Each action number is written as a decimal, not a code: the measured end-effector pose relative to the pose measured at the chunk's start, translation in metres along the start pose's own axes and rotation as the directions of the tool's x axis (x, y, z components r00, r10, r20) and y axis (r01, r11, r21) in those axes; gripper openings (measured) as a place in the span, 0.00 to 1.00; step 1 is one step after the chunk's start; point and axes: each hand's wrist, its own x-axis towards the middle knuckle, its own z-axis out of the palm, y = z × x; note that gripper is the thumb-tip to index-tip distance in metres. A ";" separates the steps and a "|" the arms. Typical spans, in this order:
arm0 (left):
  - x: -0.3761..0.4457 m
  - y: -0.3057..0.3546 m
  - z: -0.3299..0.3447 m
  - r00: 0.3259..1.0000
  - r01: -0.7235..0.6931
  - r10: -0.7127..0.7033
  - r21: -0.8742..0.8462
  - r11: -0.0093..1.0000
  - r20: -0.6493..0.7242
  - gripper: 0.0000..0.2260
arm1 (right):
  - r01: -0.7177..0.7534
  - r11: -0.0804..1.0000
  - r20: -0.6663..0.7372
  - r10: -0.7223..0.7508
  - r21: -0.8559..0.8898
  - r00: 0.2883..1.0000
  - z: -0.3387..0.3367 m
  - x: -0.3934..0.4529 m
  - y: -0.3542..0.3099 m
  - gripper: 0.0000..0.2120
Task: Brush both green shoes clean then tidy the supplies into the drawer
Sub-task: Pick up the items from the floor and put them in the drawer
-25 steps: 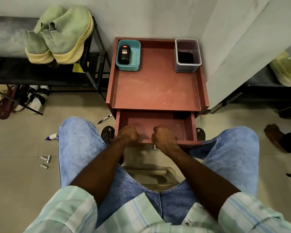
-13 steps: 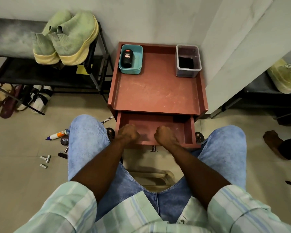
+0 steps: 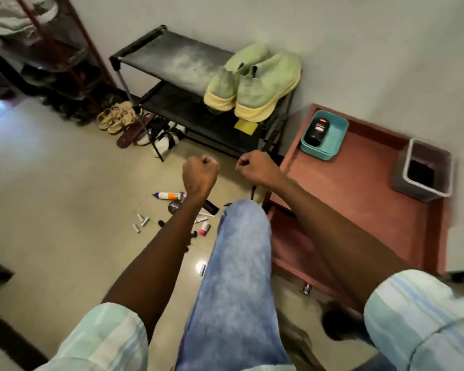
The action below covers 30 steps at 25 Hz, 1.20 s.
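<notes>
Tan sandals (image 3: 115, 117) and a white shoe (image 3: 164, 140) lie on the floor under the black rack's (image 3: 172, 62) left end (batteries (image 3: 141, 222) nearer).

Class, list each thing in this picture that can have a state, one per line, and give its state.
Drawer: pulled open.
Left hand: fist, holding nothing.
Right hand: fist, holding nothing.
Green shoes: side by side on the rack's top shelf.
Black bottle: lying in the teal tray.
Grey bin: upright, no lid.
Glue tube: lying on the floor.
</notes>
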 end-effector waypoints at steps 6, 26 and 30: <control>0.048 -0.114 -0.042 0.967 0.256 -0.251 0.210 0.944 -0.050 0.09 | 0.029 0.989 0.413 0.034 -0.146 0.910 0.082 0.092 -0.005 0.06; 0.156 -0.344 0.106 0.806 0.493 -0.579 0.400 0.773 0.125 0.09 | -0.179 0.932 0.418 0.305 -0.315 0.856 0.338 0.261 0.175 0.15; 0.154 -0.366 0.104 0.788 0.516 -0.600 0.379 0.768 0.142 0.05 | -0.174 0.925 0.356 0.297 -0.339 0.886 0.376 0.264 0.182 0.22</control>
